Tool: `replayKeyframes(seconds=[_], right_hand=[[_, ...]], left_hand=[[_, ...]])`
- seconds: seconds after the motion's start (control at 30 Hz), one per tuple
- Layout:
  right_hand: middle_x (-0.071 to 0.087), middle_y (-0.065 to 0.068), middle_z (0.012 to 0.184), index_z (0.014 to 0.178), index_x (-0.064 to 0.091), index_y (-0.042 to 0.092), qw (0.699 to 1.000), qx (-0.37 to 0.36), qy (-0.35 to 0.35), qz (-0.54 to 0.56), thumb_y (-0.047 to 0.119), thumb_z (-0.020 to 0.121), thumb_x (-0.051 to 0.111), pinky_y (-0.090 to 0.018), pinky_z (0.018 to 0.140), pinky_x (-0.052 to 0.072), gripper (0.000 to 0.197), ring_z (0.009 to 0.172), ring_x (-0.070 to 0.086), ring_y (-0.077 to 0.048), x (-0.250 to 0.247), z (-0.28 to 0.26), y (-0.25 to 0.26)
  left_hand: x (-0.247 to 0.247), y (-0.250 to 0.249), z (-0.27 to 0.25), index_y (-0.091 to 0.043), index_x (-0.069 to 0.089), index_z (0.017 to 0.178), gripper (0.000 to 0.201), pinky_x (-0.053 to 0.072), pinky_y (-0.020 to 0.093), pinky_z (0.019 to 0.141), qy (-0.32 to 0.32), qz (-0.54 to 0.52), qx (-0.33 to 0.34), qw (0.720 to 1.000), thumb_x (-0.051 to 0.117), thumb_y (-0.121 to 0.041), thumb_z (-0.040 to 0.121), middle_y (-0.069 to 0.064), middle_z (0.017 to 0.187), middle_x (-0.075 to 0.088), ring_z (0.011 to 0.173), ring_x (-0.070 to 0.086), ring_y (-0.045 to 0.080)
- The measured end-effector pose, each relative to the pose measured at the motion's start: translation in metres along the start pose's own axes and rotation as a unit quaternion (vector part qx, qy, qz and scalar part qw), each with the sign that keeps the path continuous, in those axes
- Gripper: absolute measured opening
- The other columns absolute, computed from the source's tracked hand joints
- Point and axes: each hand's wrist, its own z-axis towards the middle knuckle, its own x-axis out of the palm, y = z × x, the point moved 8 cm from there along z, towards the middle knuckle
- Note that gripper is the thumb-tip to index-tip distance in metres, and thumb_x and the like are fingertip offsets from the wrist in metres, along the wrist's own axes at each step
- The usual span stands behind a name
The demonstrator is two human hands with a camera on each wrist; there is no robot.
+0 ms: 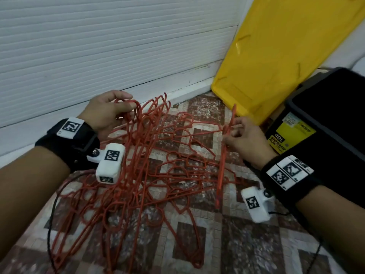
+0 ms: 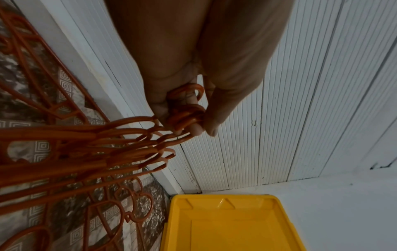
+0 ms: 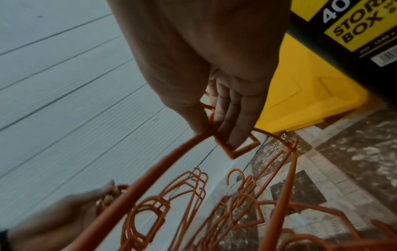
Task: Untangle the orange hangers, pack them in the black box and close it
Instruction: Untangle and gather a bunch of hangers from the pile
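A tangled heap of orange hangers lies on the patterned floor between my hands. My left hand grips a bunch of hanger hooks at the heap's far left, fingers and thumb curled round them. My right hand pinches the corner of one hanger that stands on edge at the heap's right side. The black box stands open at the right, with a yellow label on its side. Its yellow lid leans against the wall behind it.
A white ribbed wall with a baseboard runs along the far side, close behind my left hand. A thin black cable loops over the floor tiles at the left. Patterned floor shows in front of the heap.
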Motion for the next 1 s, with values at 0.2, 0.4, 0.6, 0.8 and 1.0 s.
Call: replayKeyframes(seconds=[0.2,0.4,0.6,0.8,1.0], right_hand=[[0.057,0.003,0.076,0.099,0.054,0.028,0.996,0.045,0.051,-0.055,0.019,0.075,0.089,-0.025,0.056,0.045,0.043,0.068,0.058,-0.014,0.027,-0.033,-0.043],[0.068,0.001,0.087,0.105,0.062,0.030,0.978,0.023,0.085,-0.187,0.020,0.081,0.082,-0.029,0.069,0.049,0.033,0.082,0.067,-0.019,0.022,-0.058,-0.103],[0.068,0.000,0.126,0.148,0.048,0.033,0.930,-0.107,0.146,-0.319,0.012,0.094,0.063,-0.033,0.094,0.052,0.060,0.116,0.065,-0.024,0.034,-0.066,-0.072],[0.075,0.009,0.094,0.112,0.067,0.032,0.969,-0.176,0.027,-0.170,0.029,0.099,0.064,-0.030,0.073,0.054,0.014,0.087,0.069,-0.011,0.013,-0.049,0.025],[0.068,0.010,0.083,0.097,0.070,0.024,0.976,-0.166,-0.008,-0.142,0.026,0.097,0.067,-0.026,0.065,0.044,0.004,0.075,0.060,-0.006,-0.006,-0.008,0.058]], left_hand=[[0.008,0.007,0.000,-0.019,0.068,0.080,0.025,0.051,0.033,0.070,-0.008,0.043,0.005,0.999,0.069,0.006,0.080,0.001,0.067,0.068,0.062,0.061,0.020],[0.023,0.016,-0.001,-0.019,0.068,0.078,0.024,0.051,0.033,0.069,0.003,0.070,0.003,0.998,0.071,0.005,0.079,0.006,0.068,0.067,0.058,0.061,0.018],[0.039,0.015,-0.002,-0.018,0.069,0.080,0.020,0.050,0.025,0.056,0.040,0.104,0.025,0.993,0.071,0.002,0.082,0.007,0.065,0.063,0.053,0.060,0.015],[0.047,0.006,0.001,-0.018,0.069,0.082,0.017,0.054,0.027,0.058,0.056,0.103,0.043,0.992,0.073,-0.002,0.083,0.008,0.071,0.067,0.061,0.063,0.019],[-0.012,-0.018,0.020,-0.021,0.068,0.078,0.025,0.056,0.032,0.072,-0.030,0.111,0.081,0.990,0.069,0.004,0.083,-0.002,0.066,0.067,0.060,0.062,0.016]])
